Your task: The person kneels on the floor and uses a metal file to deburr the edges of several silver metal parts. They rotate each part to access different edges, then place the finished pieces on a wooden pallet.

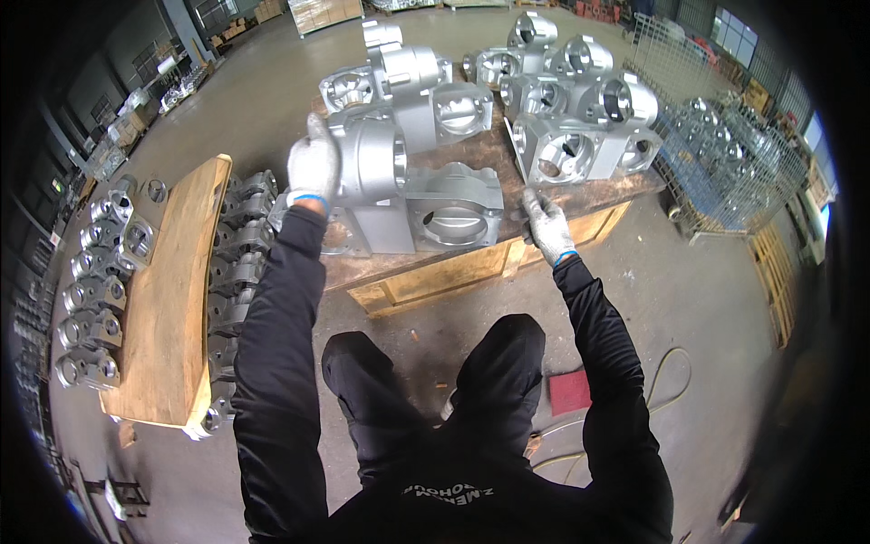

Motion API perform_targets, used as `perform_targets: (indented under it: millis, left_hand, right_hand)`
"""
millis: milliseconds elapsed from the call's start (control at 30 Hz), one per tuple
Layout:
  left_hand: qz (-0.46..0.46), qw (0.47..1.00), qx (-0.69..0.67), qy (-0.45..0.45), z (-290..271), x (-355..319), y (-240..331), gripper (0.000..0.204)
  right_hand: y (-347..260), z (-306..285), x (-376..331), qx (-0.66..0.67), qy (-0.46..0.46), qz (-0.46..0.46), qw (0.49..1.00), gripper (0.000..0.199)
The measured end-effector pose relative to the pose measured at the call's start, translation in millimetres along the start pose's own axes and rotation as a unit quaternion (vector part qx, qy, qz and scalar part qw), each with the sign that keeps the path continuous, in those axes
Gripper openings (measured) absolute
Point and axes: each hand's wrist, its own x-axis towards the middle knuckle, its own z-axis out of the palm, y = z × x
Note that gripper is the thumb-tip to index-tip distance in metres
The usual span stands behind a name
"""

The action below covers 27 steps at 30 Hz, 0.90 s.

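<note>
My left hand, in a pale knit glove with a blue cuff, grips the left end of a silver metal casting. Its fingertips are partly hidden against the metal. This casting has a round collar and rests on top of other housings, above a block-shaped casting with an oval bore. Over the bench's front edge is my right hand, gloved the same way, with its fingers curled together. Something small and dark shows beside them, too unclear to name. Just beyond it stands another casting with a large round opening.
More castings stand stacked on the wooden bench. At left, a wooden board stands between rows of similar parts. A wire cage full of parts is at right. A hose and red mat lie on the floor.
</note>
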Motion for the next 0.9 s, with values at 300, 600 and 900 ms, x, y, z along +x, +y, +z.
perform_targets:
  millis: [300,600,900]
  left_hand:
    - [0.114,0.985,0.121,-0.049,-2,42,-24,0.048]
    - [0.299,0.866,0.401,-0.004,-7,65,-16,0.024]
    - [0.152,0.967,0.198,-0.058,-24,93,-22,0.064]
  right_hand:
    - [-3,22,12,0.092,-0.036,0.024,0.995,0.039]
    - [-18,53,-10,0.135,-0.025,0.009,0.990,0.023]
    - [11,144,-71,0.217,0.126,-0.058,0.966,0.029]
